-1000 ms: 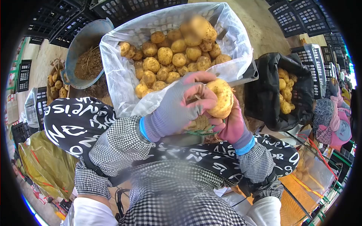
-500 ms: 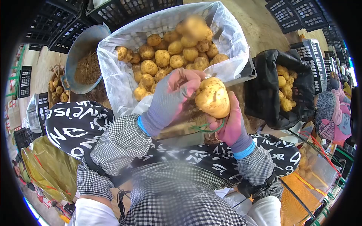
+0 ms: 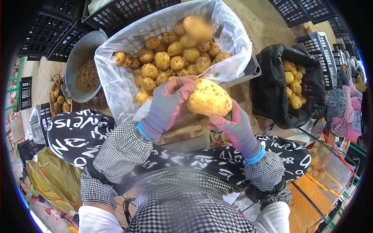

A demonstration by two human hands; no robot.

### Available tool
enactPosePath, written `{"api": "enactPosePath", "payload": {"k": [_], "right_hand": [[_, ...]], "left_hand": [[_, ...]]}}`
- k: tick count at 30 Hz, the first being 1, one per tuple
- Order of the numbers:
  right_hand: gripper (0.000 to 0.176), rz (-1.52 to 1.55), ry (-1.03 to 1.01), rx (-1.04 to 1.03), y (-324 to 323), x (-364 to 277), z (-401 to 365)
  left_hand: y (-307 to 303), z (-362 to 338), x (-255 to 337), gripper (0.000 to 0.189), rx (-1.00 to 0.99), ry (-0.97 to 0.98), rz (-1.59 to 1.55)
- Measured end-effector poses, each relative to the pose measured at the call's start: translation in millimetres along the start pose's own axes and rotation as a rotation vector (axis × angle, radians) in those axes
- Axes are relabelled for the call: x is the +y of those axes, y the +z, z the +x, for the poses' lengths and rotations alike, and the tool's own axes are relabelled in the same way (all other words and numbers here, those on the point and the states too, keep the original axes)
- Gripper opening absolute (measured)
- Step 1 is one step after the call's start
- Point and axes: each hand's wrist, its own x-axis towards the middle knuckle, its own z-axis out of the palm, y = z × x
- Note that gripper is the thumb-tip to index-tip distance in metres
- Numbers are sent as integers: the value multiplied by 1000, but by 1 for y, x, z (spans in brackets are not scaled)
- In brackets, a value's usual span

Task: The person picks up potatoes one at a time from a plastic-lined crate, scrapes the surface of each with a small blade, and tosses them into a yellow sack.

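Observation:
A large yellow potato (image 3: 210, 98) with brown specks of soil lies sideways between my two gloved hands. My right hand (image 3: 235, 126) grips it from below and the right, thumb and fingers closed around that end. On the other side, my left hand (image 3: 169, 103) has its fingers curled and pressed against the potato's left end. Both gloves are grey and pink. Just beyond the hands stands a crate lined with a white sheet (image 3: 110, 79), holding a heap of potatoes (image 3: 162, 60).
A black-lined crate (image 3: 268, 93) with potatoes stands at the right. To the left are a blue-grey tub (image 3: 72, 62) with soil and dry stalks, and more potatoes (image 3: 58, 99). Black plastic crates (image 3: 136, 15) line the back. Other people (image 3: 342, 108) are at the far right.
The potato has turned from upright to sideways and moved slightly left. My left fingers have closed in on its left end. The green string seen by my right hand is now mostly hidden.

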Motion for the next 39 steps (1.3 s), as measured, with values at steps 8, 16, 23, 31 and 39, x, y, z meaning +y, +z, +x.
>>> {"api": "enactPosePath", "payload": {"k": [8, 16, 23, 31, 39], "right_hand": [[49, 297, -11, 28, -38, -11, -3], [35, -780, -829, 840, -217, -16, 24], [34, 142, -697, 505, -170, -49, 22], [41, -106, -381, 283, -66, -42, 22], [93, -205, -314, -106, -1, -5, 23]], "left_hand": [[11, -10, 13, 38, -114, -107, -64], [-122, 118, -23, 67, 197, -182, 1626], [-122, 176, -70, 72, 293, -335, 1963], [-91, 112, 12, 91, -197, -233, 625], [19, 9, 40, 83, -306, -78, 106]]}}
